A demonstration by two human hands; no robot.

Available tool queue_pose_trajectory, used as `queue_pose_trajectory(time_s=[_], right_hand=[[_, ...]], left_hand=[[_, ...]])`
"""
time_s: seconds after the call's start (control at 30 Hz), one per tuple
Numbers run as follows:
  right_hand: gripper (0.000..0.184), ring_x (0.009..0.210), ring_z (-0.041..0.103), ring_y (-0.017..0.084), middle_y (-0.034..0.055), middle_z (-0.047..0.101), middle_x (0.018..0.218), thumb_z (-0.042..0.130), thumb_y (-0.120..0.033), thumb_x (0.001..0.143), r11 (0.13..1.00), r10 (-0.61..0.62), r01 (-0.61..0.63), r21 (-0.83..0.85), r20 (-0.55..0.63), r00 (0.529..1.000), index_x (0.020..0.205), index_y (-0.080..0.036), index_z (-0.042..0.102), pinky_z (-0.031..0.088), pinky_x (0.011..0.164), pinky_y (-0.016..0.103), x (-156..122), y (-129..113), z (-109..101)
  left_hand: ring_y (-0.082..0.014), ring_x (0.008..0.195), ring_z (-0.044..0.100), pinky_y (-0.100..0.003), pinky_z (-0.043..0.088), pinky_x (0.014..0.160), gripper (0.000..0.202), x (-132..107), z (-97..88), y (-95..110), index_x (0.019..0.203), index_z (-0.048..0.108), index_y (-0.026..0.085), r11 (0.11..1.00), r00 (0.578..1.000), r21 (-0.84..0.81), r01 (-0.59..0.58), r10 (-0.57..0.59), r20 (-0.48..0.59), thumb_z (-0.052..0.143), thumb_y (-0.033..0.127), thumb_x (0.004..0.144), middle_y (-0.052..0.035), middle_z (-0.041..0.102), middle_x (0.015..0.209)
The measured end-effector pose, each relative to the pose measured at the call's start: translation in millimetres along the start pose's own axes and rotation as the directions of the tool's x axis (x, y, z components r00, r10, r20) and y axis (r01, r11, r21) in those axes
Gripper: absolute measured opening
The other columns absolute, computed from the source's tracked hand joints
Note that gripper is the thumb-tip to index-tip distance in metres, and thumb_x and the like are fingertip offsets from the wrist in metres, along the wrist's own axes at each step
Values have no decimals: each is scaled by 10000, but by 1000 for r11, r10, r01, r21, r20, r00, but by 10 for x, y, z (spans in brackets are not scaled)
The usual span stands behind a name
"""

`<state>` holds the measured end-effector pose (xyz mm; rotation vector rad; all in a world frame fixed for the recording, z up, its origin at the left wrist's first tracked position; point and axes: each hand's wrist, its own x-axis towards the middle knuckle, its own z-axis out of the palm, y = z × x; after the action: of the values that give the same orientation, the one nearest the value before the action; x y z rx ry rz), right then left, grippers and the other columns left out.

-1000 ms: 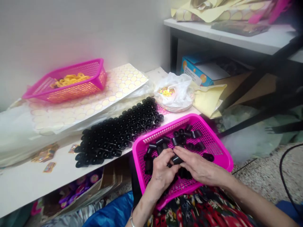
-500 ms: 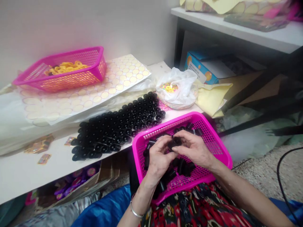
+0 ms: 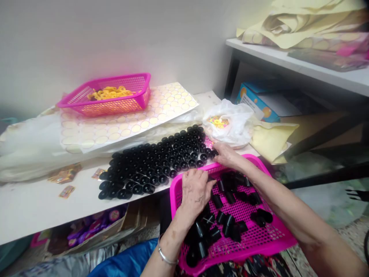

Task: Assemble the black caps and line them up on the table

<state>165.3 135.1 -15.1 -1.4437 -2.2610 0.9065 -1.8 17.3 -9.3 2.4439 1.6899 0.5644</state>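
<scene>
My right hand reaches past the basket's far rim to the table, its fingertips closed on a black plastic cap at the right end of the rows. Many similar short black caps stand close together there, hollow ends showing. My left hand is over the left side of the pink basket, fingers curled down and thumb pointing right. What lies under those fingers is mostly hidden; dark pieces are right beside the thumb. Loose black caps lie tumbled in the basket, which rests at my lap.
Behind the rows, a second pink basket of yellow rings sits on a sheet of round stickers. A white plastic bag with small colourful pieces and a yellow paper packet stand to the right. Small printed packets lie front left.
My hands, together over the basket around a black cap before, have parted. The right has moved forward to the rows; the left has stayed over the basket's left side. The view has shifted.
</scene>
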Motion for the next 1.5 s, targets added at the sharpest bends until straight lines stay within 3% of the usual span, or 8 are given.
queue_pose_trajectory(time_s=[0.37, 0.53, 0.67, 0.83, 1.0, 1.17, 1.33, 1.5], right_hand=[[303, 731, 530, 177, 27, 607, 801, 661, -233, 621, 999, 37, -36, -13, 106, 994, 897, -151, 567, 375, 623, 259, 118, -107, 47], [404, 705, 540, 162, 10, 613, 795, 727, -280, 594, 989, 97, -113, 97, 164, 982, 949, -149, 586, 390, 607, 252, 129, -147, 41], [451, 746, 567, 180, 36, 636, 830, 753, -311, 597, 972, 160, -192, 133, 217, 963, 983, -134, 600, 422, 638, 267, 132, -158, 10], [577, 889, 591, 243, 111, 643, 1020, 730, -426, 636, 961, 255, -272, 52, 216, 943, 1100, -115, 585, 454, 712, 315, 107, -201, -73], [620, 956, 598, 256, 126, 641, 1090, 737, -361, 616, 956, 271, -290, 41, 252, 929, 1161, -120, 567, 469, 763, 325, 109, -220, -145], [723, 880, 608, 215, 64, 645, 1047, 713, -228, 561, 971, 189, -223, 84, 301, 935, 1251, -165, 507, 472, 676, 286, 202, -105, -84], [810, 957, 597, 234, 102, 594, 1191, 683, -201, 554, 989, 98, -123, 83, 252, 963, 1329, -180, 447, 473, 711, 294, 260, -103, -24], [737, 763, 594, 185, 50, 648, 948, 661, -165, 536, 988, 143, -155, 26, 258, 955, 1253, -177, 495, 442, 582, 259, 283, -199, -21]], left_hand=[[-199, 840, 528, -356, 409, 759, 131, 127, 74, -173, 848, 595, 187, 999, 999, -51, -15, 13, -33, 511, 279, 887, -51, 622, 870], [-186, 854, 527, -322, 453, 765, 130, 189, -71, -672, 908, 639, 194, 997, 988, -72, 30, -41, -151, 527, 181, 844, -58, 627, 938], [-210, 913, 496, -348, 458, 797, 213, 260, -208, -1051, 982, 653, 201, 991, 992, 41, -124, 125, -25, 571, 173, 787, -70, 603, 1061], [-254, 1043, 445, -402, 409, 882, 315, 504, -318, -1069, 1092, 648, 243, 916, 903, 27, -401, 391, 178, 592, 227, 782, -100, 523, 1216], [-253, 1096, 445, -388, 370, 917, 309, 785, -374, -902, 1042, 661, 342, 781, 734, -95, -617, 615, 289, 595, 215, 768, -56, 533, 1207], [-304, 1202, 437, -444, 359, 950, 443, 872, -259, -943, 1160, 590, 354, 657, 623, -105, -746, 745, 240, 610, 198, 745, -79, 518, 1303], [-333, 1293, 389, -502, 338, 984, 441, 880, -175, -1065, 1255, 510, 339, 616, 578, -70, -785, 769, 274, 520, 208, 834, -102, 465, 1389], [-300, 1304, 391, -474, 326, 1009, 393, 909, -128, -1087, 1242, 508, 310, 616, 563, -99, -782, 765, 312, 480, 209, 863, -104, 476, 1377]])
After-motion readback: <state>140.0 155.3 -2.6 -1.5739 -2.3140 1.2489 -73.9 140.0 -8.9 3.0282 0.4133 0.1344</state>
